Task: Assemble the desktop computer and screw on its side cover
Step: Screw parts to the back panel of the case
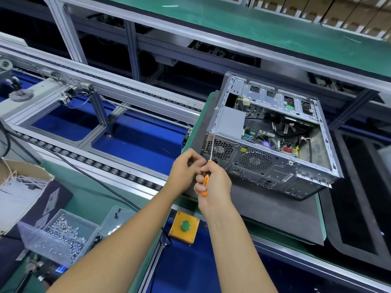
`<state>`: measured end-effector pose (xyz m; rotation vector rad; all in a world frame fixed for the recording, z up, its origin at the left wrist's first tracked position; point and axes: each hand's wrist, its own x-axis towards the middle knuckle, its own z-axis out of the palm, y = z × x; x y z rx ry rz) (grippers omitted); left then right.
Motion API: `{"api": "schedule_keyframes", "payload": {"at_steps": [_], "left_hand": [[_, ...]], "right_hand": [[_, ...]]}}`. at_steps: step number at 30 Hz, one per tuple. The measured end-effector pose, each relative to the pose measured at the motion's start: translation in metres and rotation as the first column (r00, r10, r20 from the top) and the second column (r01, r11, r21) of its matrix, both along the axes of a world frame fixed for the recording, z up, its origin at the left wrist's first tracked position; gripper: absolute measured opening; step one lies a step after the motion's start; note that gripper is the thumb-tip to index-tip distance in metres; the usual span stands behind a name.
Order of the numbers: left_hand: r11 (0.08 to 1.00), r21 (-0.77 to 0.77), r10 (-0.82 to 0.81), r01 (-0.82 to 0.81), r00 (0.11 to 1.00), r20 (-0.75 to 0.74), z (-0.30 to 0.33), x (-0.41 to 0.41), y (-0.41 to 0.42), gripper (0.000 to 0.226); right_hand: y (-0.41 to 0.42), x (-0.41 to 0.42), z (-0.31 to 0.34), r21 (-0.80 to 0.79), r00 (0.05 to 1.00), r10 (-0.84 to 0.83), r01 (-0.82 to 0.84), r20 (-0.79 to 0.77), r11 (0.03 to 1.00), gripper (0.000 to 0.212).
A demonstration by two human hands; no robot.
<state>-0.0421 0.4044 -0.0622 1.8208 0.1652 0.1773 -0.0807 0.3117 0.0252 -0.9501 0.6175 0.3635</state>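
Here the desktop computer case [273,136] lies on its side on a dark grey mat [275,212], its open side facing up with no cover on it, so the motherboard, cables and grey power supply show inside; its rear panel, with the round fan grilles and ports, faces the person; the mat sits on a green-edged tabletop [320,220] at the right of centre. A screwdriver [208,166] with an orange handle and a thin metal shaft points up and away, its tip at the upper left corner of the rear panel; the right hand [213,182] is wrapped round the orange handle, fingers curled tight on it; the left hand [186,166] is just beside it, fingertips pinched together at the base of the shaft where it meets the handle, the two hands touching. Just below the tabletop's near edge sits a yellow box with a green push button [184,226]. Farther left, on a green surface, stand clear plastic bins of silver screws [61,235], and beside them an open cardboard box [19,185] holding pale ties. Behind all this runs a roller conveyor [95,163] with aluminium rails over blue flooring.
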Motion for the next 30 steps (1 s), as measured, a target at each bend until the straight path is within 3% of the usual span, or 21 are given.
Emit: {"api": "schedule_keyframes", "payload": {"at_steps": [2, 3, 5, 7, 9, 12, 17, 21, 22, 24, 25, 27, 29, 30], "left_hand": [[0.936, -0.346, 0.046, -0.064, 0.997, -0.059, 0.006, 0.000, 0.000, 0.015], [0.853, -0.518, 0.007, -0.067, 0.993, -0.117, 0.013, 0.000, -0.001, 0.022], [0.702, -0.709, -0.145, -0.061, 0.963, -0.226, 0.030, -0.002, 0.000, 0.037], [0.649, -0.760, -0.292, 0.026, 0.932, -0.217, 0.046, -0.002, 0.005, 0.036], [0.709, -0.698, -0.339, 0.105, 0.918, -0.206, 0.059, 0.002, 0.005, 0.025], [0.799, -0.600, -0.225, 0.023, 0.938, -0.264, 0.073, 0.007, -0.001, 0.015], [0.779, -0.623, -0.132, -0.074, 0.951, -0.278, 0.081, 0.014, -0.006, 0.014], [0.805, -0.589, -0.105, -0.073, 0.960, -0.261, 0.082, 0.011, -0.011, 0.011], [0.816, -0.576, -0.114, -0.058, 0.960, -0.258, 0.083, 0.009, -0.010, 0.010], [0.857, -0.514, -0.123, -0.018, 0.963, -0.240, 0.086, 0.006, -0.006, 0.011], [0.913, -0.408, -0.083, -0.006, 0.976, -0.201, 0.086, 0.006, -0.004, 0.013], [0.993, -0.004, 0.117, -0.117, 0.993, 0.026, 0.091, 0.011, 0.005, 0.017], [0.955, 0.171, 0.182, -0.240, 0.938, 0.296, 0.109, 0.030, 0.013, 0.015], [0.963, 0.187, 0.118, -0.192, 0.931, 0.346, 0.120, 0.045, 0.015, 0.014]], "right_hand": [[0.003, -0.001, -0.003, -0.071, 0.999, -0.030, 0.033, 0.044, 0.997, 0.020], [0.003, 0.000, -0.005, -0.104, 0.998, -0.029, 0.035, 0.057, 0.994, 0.018], [0.003, 0.000, -0.006, -0.190, 0.997, 0.008, 0.006, 0.074, 0.982, 0.006], [0.003, 0.001, -0.008, -0.308, 0.995, 0.052, -0.025, 0.081, 0.951, 0.010], [0.003, 0.003, -0.009, -0.390, 0.991, 0.099, -0.055, 0.092, 0.919, 0.023], [0.005, 0.005, -0.006, -0.413, 0.985, 0.141, -0.086, 0.104, 0.907, 0.034], [0.007, -0.016, -0.013, -0.465, 0.979, 0.083, 0.013, 0.186, 0.885, 0.022], [0.009, -0.024, -0.020, -0.651, 0.978, 0.064, 0.083, 0.200, 0.754, 0.017], [0.010, -0.022, -0.019, -0.600, 0.982, 0.045, 0.076, 0.185, 0.797, 0.020], [0.011, -0.018, -0.015, -0.291, 0.993, -0.018, 0.051, 0.116, 0.955, 0.024], [0.011, -0.018, -0.013, -0.096, 0.998, -0.026, 0.032, 0.065, 0.995, 0.022], [0.009, -0.020, -0.010, 0.159, 1.000, -0.009, 0.008, 0.006, 0.987, 0.019], [0.007, -0.020, -0.011, 0.168, 1.000, 0.014, -0.010, -0.022, 0.986, 0.019], [0.007, -0.019, -0.010, 0.120, 0.999, 0.013, -0.009, -0.037, 0.993, 0.018]]}}
